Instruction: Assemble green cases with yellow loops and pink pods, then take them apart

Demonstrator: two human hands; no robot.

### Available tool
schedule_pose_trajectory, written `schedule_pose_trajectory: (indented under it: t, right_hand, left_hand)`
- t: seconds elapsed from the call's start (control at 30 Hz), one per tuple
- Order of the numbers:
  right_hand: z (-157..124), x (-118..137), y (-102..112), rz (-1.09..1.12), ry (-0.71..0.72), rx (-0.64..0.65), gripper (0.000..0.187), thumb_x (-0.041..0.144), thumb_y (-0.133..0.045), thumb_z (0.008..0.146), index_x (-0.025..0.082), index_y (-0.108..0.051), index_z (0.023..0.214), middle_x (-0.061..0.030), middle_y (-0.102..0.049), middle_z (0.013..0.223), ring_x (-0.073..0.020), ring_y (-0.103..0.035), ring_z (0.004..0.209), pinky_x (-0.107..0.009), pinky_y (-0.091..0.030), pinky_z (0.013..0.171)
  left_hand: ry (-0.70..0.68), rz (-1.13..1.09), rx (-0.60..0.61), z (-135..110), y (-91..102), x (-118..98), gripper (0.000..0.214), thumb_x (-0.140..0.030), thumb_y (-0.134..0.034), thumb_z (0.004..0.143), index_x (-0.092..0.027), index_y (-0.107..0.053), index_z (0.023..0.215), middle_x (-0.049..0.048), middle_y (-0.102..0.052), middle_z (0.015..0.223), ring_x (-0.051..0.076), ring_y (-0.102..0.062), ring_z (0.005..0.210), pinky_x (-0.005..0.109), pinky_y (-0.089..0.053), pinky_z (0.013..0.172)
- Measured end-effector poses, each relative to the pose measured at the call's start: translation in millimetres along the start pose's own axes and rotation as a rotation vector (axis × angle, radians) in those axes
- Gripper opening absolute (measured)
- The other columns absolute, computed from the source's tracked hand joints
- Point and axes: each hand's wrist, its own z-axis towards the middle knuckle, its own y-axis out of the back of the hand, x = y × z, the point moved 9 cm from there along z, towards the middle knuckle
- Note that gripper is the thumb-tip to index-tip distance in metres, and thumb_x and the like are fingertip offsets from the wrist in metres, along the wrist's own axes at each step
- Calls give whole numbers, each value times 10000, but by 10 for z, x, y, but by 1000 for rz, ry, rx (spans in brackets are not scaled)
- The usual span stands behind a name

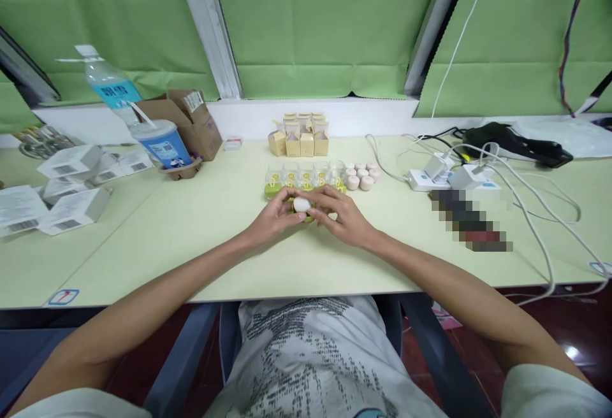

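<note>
My left hand (277, 211) and my right hand (342, 214) meet over the middle of the desk, fingers curled around a small green cup with a rounded white piece (301, 204) in its top. Its lower part is mostly hidden by my fingers. Right behind my hands stands a group of clear-topped green containers (306, 176) with yellow marks. Several pale pink round pots (366, 182) sit to their right. Farther back are small open cream-yellow boxes (306, 144) with their flaps up.
White boxes (76, 208) pile up at the left. A water bottle (109, 86), a blue cup (165, 145) and a brown carton (196, 125) stand nearby. At the right lie a power strip (425, 180) with chargers, loose white cables and a black item (516, 141).
</note>
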Motion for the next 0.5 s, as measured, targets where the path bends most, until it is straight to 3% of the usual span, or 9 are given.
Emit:
schedule_pose_trajectory:
  t: [0.1,0.23,0.33,0.5]
  right_hand:
    - [-2,-10,-27,-40,9,36,418,415,-581,1189,302,-716,1568,-101,-714,1204,-214,-715,948,-410,-684,846]
    - [-12,17,-7,20,5,13,410,408,-615,1173,264,-657,1554,-109,-760,1252,-206,-748,951,-410,-701,870]
    - [-24,47,15,23,-17,-24,356,335,-632,1136,239,-639,1479,-111,-784,1296,-196,-767,960,-392,-713,867]
    - [-49,47,48,-8,-47,-118,296,236,-673,1004,214,-677,1300,-68,-818,1186,-173,-777,863,-360,-713,830]
  left_hand:
    - [48,24,-3,-5,31,30,476,-477,-947,946,-235,-664,1242,79,-724,1307,193,-766,1139,345,-661,992]
    - [25,79,-63,-10,95,23,536,-525,-981,897,-226,-636,1178,58,-775,1148,186,-784,1038,301,-643,884]
    - [-21,112,-93,-12,111,-7,540,-547,-988,881,-220,-639,1132,52,-768,1153,166,-775,987,279,-636,843]
    - [-93,200,-83,-20,53,-113,495,-527,-969,909,-233,-651,1148,27,-741,1130,137,-760,968,234,-619,819]
